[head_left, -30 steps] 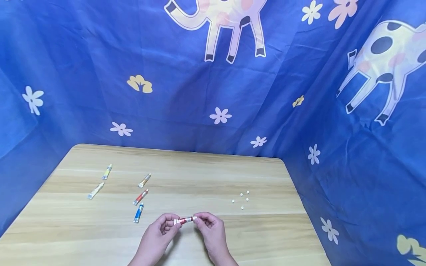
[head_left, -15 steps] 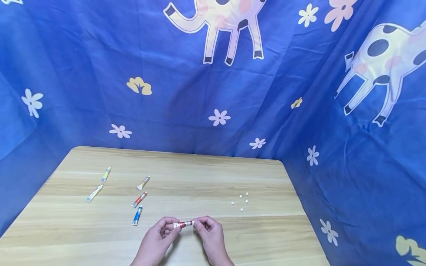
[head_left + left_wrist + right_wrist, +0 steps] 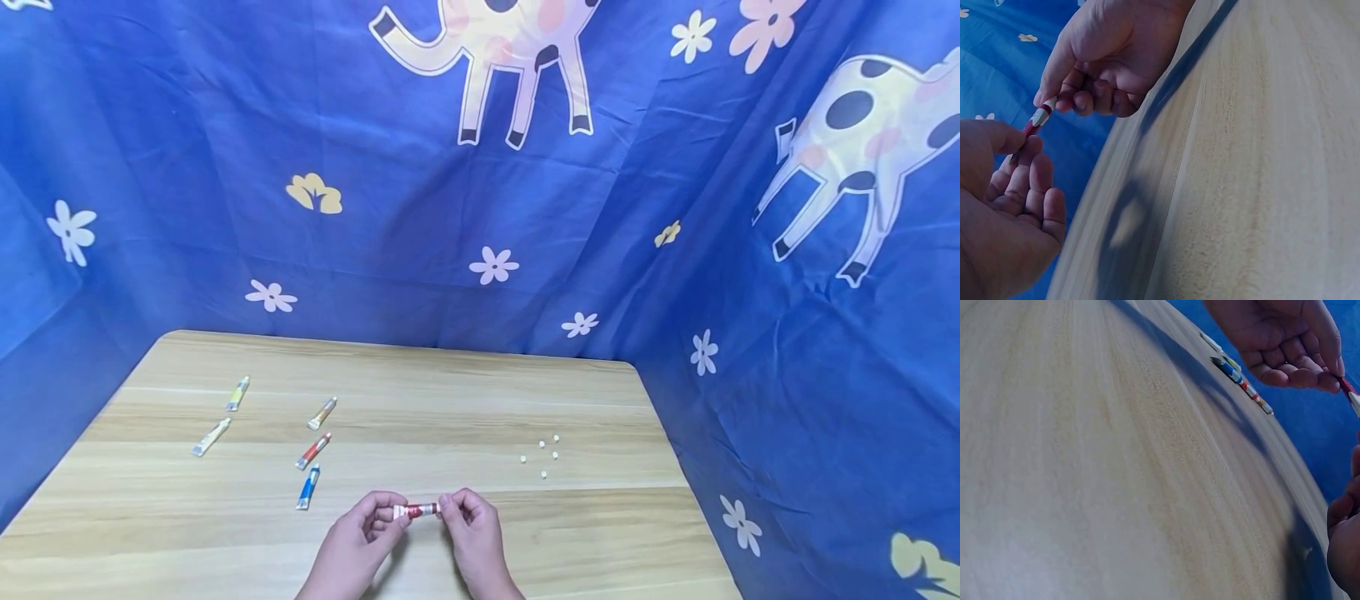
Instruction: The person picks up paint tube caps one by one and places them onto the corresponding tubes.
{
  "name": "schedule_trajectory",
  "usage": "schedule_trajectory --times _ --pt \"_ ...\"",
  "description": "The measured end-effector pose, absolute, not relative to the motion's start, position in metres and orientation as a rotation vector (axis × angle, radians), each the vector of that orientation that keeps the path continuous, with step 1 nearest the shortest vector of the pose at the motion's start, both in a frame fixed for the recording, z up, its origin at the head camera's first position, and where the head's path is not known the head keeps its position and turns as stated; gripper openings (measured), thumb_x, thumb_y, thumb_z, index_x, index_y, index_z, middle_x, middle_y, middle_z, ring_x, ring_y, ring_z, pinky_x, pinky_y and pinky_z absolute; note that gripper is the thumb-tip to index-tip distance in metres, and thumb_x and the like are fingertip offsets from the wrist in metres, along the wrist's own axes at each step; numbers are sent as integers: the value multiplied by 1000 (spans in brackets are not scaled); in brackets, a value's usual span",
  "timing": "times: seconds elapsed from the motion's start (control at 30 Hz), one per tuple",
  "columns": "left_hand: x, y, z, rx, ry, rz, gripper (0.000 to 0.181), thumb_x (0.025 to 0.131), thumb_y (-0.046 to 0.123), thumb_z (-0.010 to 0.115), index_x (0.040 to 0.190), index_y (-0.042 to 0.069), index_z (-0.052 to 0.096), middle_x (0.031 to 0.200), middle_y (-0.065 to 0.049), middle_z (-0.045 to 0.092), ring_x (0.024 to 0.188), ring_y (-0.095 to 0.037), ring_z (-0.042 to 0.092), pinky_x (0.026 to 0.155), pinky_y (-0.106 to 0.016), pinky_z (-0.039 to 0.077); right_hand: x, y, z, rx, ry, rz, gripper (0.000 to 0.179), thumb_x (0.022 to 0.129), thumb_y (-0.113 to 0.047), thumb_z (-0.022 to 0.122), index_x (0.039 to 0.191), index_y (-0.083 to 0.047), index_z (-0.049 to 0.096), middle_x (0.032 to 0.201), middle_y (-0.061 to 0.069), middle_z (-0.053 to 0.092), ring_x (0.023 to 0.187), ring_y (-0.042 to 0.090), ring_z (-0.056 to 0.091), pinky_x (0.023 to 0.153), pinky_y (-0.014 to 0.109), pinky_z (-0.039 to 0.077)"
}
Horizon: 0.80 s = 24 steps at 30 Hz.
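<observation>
A small paint tube (image 3: 417, 511) with a dark red label lies level between both hands, above the table. My left hand (image 3: 360, 533) pinches its flat white end between thumb and fingers. At the other end, thumb and fingertips of my right hand (image 3: 477, 533) pinch the white tip and mostly hide it in the head view. A bit of that white cap (image 3: 1051, 102) shows at the right thumb in the left wrist view. In the right wrist view the red tube (image 3: 1349, 392) is cut off by the frame's edge.
Several paint tubes lie left on the wooden table (image 3: 450, 400): yellow (image 3: 238, 394), white (image 3: 212, 437), ochre (image 3: 322, 413), red (image 3: 313, 451) and blue (image 3: 308, 487). Several small white caps (image 3: 542, 444) are scattered right of the middle. Blue patterned cloth (image 3: 405, 208) hangs around the table.
Both hands keep their grip on the dark red tube and barely move. The right fingers now cover more of its white tip. The head view has tilted slightly.
</observation>
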State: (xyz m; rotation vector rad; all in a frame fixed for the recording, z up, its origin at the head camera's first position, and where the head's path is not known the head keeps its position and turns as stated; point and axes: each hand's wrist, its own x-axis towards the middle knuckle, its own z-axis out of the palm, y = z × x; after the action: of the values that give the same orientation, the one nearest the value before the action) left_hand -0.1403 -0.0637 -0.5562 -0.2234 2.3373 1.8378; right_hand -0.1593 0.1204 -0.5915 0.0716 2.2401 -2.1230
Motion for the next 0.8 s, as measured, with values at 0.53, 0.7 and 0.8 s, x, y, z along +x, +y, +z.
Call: schedule_trajectory --times 0.53,0.7,0.8 --pt "-138 -61 -557 -198 2355 1830 19 95 15 82 112 14 73 92 3 71 79 -5 64 76 -21 55 -158 119 -594 87 2204 -2174 39 107 -22 67 85 11 63 75 -6 59 69 0 50 67 18 44" --pt "-139 -61 -556 -189 2343 1829 20 95 15 82 113 14 73 94 1 71 80 -5 65 77 -21 56 -157 120 -593 89 2184 -2176 46 110 -22 63 86 17 59 72 -7 57 72 2 53 71 19 47" --pt "-139 -61 -557 -178 2341 1825 21 95 14 82 114 13 73 94 1 71 79 -4 64 77 -20 56 -156 121 -593 52 2161 -2177 50 112 -24 58 86 19 57 72 -8 56 72 1 52 72 19 47"
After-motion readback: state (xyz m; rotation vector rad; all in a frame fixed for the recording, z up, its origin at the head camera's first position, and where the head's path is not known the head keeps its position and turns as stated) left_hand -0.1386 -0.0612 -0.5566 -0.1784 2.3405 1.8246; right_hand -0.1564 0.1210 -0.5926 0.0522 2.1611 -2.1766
